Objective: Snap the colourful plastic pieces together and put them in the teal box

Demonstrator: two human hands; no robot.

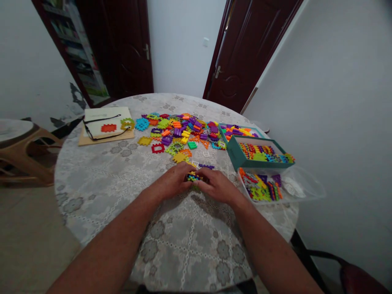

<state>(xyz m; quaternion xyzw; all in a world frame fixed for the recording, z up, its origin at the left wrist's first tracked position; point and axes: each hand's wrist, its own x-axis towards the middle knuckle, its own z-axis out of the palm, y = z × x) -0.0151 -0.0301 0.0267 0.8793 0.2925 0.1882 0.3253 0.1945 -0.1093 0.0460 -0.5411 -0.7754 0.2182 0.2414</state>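
Both my hands meet at the middle of a round table (101,179) covered with a grey lace-pattern cloth. My left hand (174,181) and my right hand (216,185) have their fingers closed from either side on a small assembly of plastic interlocking blocks (192,177), yellow, blue and black, which rests at the tabletop. Just beyond my fingers lie a yellow piece (180,157) and a purple piece (206,166).
A heap of colourful interlocking pieces (180,130) spreads across the far half of the table. Teal boxes (235,155) and a clear plastic tray (303,190) with more pieces stand at the right. A booklet (105,122) with black-framed glasses lies far left. Dark doors stand behind.
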